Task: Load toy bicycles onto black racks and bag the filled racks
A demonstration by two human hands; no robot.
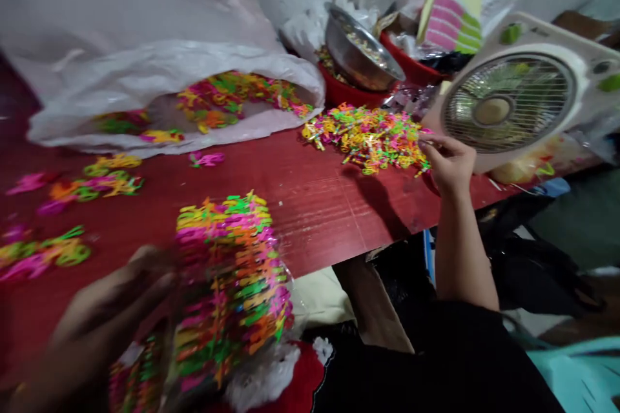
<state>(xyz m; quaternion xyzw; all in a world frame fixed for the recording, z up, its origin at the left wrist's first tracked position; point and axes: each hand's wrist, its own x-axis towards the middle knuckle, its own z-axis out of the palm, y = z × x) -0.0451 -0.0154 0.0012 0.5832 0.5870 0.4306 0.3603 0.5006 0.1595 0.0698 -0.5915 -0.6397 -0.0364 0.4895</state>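
The right arm reaches out, its hand (453,161) bent toward the right edge of the pile (368,135) on the table (314,213), thumb and forefinger pressed together; any piece between them is unclear. The left hand (111,310), blurred, points toward the pack (232,277) beside it; its grip cannot be told. The fan (508,100) crowds the right hand; bowl (358,45) and sack (169,64) stand behind.

Dim, uneven indoor light. Shadow: one, dark, beneath the right hand (450,161), on the red table (310,206). Blur: left hand (116,303). Glare: metal bowl (361,45). Distortion: wide-angle, stretched edges.
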